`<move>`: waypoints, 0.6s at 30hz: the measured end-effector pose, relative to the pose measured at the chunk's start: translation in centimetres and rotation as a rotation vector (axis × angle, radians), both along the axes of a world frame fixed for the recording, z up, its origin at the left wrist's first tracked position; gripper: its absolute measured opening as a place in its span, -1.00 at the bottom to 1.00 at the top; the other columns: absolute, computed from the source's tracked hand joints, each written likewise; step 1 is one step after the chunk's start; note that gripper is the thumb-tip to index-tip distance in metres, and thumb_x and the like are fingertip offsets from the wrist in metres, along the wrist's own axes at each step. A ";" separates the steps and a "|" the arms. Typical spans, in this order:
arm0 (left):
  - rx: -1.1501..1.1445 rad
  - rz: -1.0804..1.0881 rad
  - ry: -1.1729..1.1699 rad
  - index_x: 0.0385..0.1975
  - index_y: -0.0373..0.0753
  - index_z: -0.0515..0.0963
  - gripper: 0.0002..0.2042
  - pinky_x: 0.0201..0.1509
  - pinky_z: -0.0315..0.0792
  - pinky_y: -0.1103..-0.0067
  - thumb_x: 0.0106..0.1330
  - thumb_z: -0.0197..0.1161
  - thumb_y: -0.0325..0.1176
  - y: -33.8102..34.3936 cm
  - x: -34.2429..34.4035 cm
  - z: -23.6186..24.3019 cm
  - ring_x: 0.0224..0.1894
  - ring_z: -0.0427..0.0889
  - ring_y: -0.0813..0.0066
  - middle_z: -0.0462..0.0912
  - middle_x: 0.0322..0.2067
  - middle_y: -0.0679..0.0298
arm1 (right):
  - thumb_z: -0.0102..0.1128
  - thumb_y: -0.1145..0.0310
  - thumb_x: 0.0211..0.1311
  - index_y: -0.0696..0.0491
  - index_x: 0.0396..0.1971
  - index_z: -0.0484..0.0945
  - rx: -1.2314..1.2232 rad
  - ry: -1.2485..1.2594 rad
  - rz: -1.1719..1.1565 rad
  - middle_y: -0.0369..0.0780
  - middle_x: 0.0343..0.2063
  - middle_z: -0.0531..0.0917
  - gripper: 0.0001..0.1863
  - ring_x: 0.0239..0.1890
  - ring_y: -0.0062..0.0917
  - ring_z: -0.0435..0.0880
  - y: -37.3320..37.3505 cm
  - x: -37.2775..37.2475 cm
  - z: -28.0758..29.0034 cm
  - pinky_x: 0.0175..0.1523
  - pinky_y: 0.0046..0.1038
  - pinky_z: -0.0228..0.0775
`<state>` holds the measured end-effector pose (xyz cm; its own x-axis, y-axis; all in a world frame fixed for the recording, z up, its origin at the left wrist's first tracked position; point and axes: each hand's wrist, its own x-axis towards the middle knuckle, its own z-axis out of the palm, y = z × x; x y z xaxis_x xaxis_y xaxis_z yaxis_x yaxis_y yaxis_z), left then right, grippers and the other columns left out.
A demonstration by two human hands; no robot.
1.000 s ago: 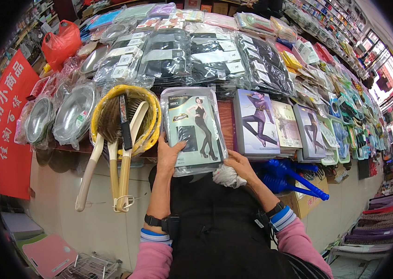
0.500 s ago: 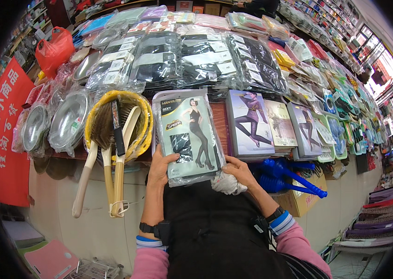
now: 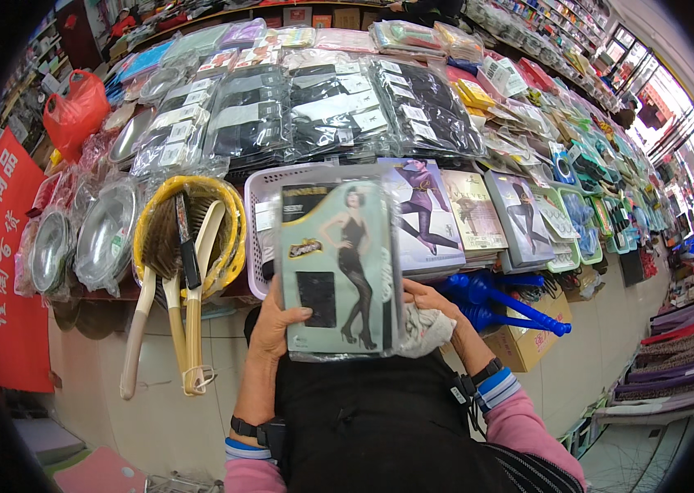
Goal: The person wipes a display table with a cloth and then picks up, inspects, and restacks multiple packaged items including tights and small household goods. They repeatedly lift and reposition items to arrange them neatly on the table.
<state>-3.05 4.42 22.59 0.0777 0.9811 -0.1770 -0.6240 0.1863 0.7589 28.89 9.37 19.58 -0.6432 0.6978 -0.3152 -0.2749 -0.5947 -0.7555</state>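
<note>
A flat plastic-wrapped packet of tights (image 3: 339, 271), with a picture of a figure in dark hosiery, stands tilted up in front of me. My left hand (image 3: 275, 322) grips its lower left edge, thumb on the front and the other fingers behind. At the lower right edge my right hand (image 3: 436, 306) is closed on a crumpled pale cloth (image 3: 425, 333), which lies against the packet. Some right fingers are hidden behind the cloth and packet. Behind the packet, a pale lilac plastic basket (image 3: 255, 238) shows partly, with packaged goods in it.
Left of the basket, a yellow-rimmed bucket (image 3: 236, 214) holds long-handled brushes (image 3: 191, 312) jutting over the edge. Wrapped metal bowls (image 3: 109, 230) stand further left. Boxed tights (image 3: 425, 218) sit right, with blue plastic plungers (image 3: 503, 304) below. Stacked dark garment packets (image 3: 335, 107) lie beyond.
The packet has come nearer and lower, and now faces me more upright. More of the lilac basket shows behind it. Both hands keep their hold while the view has shifted slightly.
</note>
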 end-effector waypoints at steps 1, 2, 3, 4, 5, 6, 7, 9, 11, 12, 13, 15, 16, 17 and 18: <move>0.001 -0.056 0.010 0.31 -0.28 0.20 -0.13 0.17 0.39 0.53 -0.17 0.36 -0.66 -0.1 0.4 0.2 0.10 0.48 0.41 0.47 0.08 0.21 | 0.26 0.31 0.09 0.24 0.32 0.19 0.015 0.058 0.060 -0.07 0.21 0.42 -0.21 0.17 -0.40 0.48 0.0 0.2 0.1 0.24 -0.36 0.35; 0.002 -0.112 0.019 0.32 -0.28 0.19 -0.11 0.16 0.40 0.53 -0.17 0.37 -0.66 -0.3 0.9 0.3 0.10 0.47 0.42 0.46 0.10 0.22 | 0.29 0.32 0.03 0.24 0.28 0.26 0.050 -0.034 0.074 -0.12 0.16 0.47 -0.23 0.15 -0.46 0.48 0.1 0.4 0.2 0.22 -0.39 0.35; 0.025 -0.147 0.051 0.34 -0.27 0.17 -0.11 0.13 0.41 0.55 -0.15 0.35 -0.67 -0.4 1.5 0.3 0.08 0.47 0.44 0.44 0.11 0.23 | 0.29 0.32 0.02 0.24 0.25 0.29 0.103 -0.130 0.091 -0.15 0.12 0.50 -0.25 0.12 -0.48 0.49 0.0 0.6 0.4 0.19 -0.41 0.35; 0.065 -0.157 0.014 0.35 -0.26 0.16 -0.11 0.09 0.42 0.57 -0.14 0.34 -0.67 -0.7 2.2 0.3 0.07 0.46 0.46 0.43 0.12 0.23 | 0.29 0.31 0.00 0.23 0.23 0.33 0.131 -0.293 0.103 -0.18 0.08 0.53 -0.27 0.08 -0.51 0.51 -0.2 0.7 0.6 0.16 -0.43 0.36; 0.030 -0.192 0.048 0.36 -0.26 0.15 -0.10 0.09 0.42 0.58 -0.13 0.34 -0.67 -0.5 2.6 0.2 0.08 0.46 0.47 0.42 0.13 0.23 | 0.29 0.28 -0.02 0.23 0.16 0.37 0.180 -0.238 0.002 -0.21 -0.01 0.57 -0.31 0.00 -0.51 0.54 -1.4 1.2 0.9 0.10 -0.44 0.38; 0.043 -0.212 0.064 0.36 -0.26 0.14 -0.10 0.10 0.41 0.58 -0.13 0.34 -0.67 -0.5 2.9 0.1 0.08 0.45 0.47 0.41 0.14 0.23 | 0.29 0.26 -0.06 0.24 0.11 0.41 0.212 -0.265 -0.093 -0.22 -0.06 0.58 -0.32 -0.07 -0.52 0.56 -2.5 1.8 1.3 0.07 -0.45 0.39; 0.025 -0.246 0.080 0.37 -0.26 0.13 -0.10 0.10 0.42 0.56 -0.12 0.34 -0.66 -0.5 3.2 0.0 0.09 0.44 0.47 0.40 0.15 0.23 | 0.29 0.26 -0.07 0.23 0.11 0.41 0.180 -0.232 -0.137 -0.21 -0.06 0.58 -0.32 -0.07 -0.53 0.56 -3.4 2.0 1.4 0.07 -0.45 0.39; 0.064 -0.251 0.123 0.38 -0.28 0.10 -0.09 0.09 0.42 0.55 -0.10 0.35 -0.63 -0.6 4.0 -0.1 0.10 0.43 0.46 0.38 0.17 0.20 | 0.28 0.23 -0.08 0.23 0.08 0.43 0.139 -0.261 -0.196 -0.22 -0.09 0.59 -0.34 -0.11 -0.56 0.56 -4.8 3.0 1.6 0.04 -0.47 0.41; 0.066 -0.287 0.170 0.38 -0.29 0.08 -0.09 0.12 0.40 0.54 -0.09 0.35 -0.63 -0.7 4.9 -0.1 0.12 0.41 0.45 0.37 0.18 0.17 | 0.28 0.21 -0.05 0.22 -0.05 0.50 0.181 -0.498 -0.216 -0.26 -0.21 0.62 -0.45 -0.22 -0.57 0.58 -5.7 4.4 1.5 -0.08 -0.49 0.43; 0.042 -0.327 0.177 0.38 -0.30 0.07 -0.09 0.15 0.39 0.54 -0.08 0.35 -0.62 -0.8 5.4 0.0 0.13 0.40 0.44 0.36 0.18 0.15 | 0.25 0.26 -0.02 0.22 -0.14 0.54 0.206 -0.579 -0.253 -0.29 -0.30 0.63 -0.56 -0.30 -0.60 0.57 -6.0 4.9 1.2 -0.14 -0.51 0.42; 0.101 -0.346 0.198 0.38 -0.31 0.07 -0.10 0.14 0.39 0.54 -0.06 0.34 -0.62 -0.8 6.0 0.2 0.10 0.41 0.44 0.36 0.18 0.14 | 0.23 0.31 -0.01 0.22 -0.14 0.55 0.198 -0.573 -0.267 -0.29 -0.31 0.64 -0.58 -0.32 -0.60 0.58 -6.3 5.5 1.1 -0.16 -0.51 0.43; 0.123 -0.387 0.217 0.38 -0.31 0.08 -0.12 0.09 0.41 0.55 -0.03 0.35 -0.59 -0.6 7.2 0.6 0.03 0.46 0.46 0.39 0.15 0.16 | 0.21 0.42 -0.02 0.22 -0.15 0.57 0.135 -0.576 -0.355 -0.27 -0.32 0.67 -0.63 -0.35 -0.61 0.62 -7.0 6.5 0.9 -0.22 -0.51 0.47; 0.121 -0.415 0.231 0.36 -0.31 0.10 -0.15 0.08 0.41 0.57 -0.01 0.35 -0.58 -0.5 7.7 0.8 0.01 0.47 0.47 0.41 0.11 0.18 | 0.20 0.48 -0.02 0.23 -0.15 0.58 0.123 -0.551 -0.379 -0.25 -0.31 0.69 -0.64 -0.36 -0.59 0.64 -7.5 7.1 1.1 -0.24 -0.50 0.49; 0.095 -0.463 0.214 0.30 -0.33 0.19 -0.24 0.06 0.40 0.60 0.03 0.37 -0.52 -0.4 8.0 0.8 -0.01 0.45 0.53 0.47 0.01 0.22 | 0.20 0.49 -0.02 0.22 -0.17 0.58 0.119 -0.524 -0.412 -0.26 -0.31 0.69 -0.66 -0.35 -0.59 0.64 -8.0 7.4 1.1 -0.22 -0.49 0.49; 0.095 -0.463 0.219 0.27 -0.34 0.21 -0.27 0.05 0.39 0.60 0.04 0.38 -0.50 -0.2 8.4 0.9 -0.02 0.45 0.54 0.48 -0.02 0.23 | 0.20 0.50 -0.01 0.22 -0.18 0.59 0.123 -0.512 -0.440 -0.26 -0.31 0.69 -0.68 -0.34 -0.59 0.64 -8.4 7.6 1.2 -0.21 -0.49 0.49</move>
<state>5.32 4.23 23.45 0.4786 0.8653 -0.1491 -0.3172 0.3288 0.8895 36.53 0.97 20.79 -0.0826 0.9102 -0.4058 -0.0621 -0.4111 -0.9095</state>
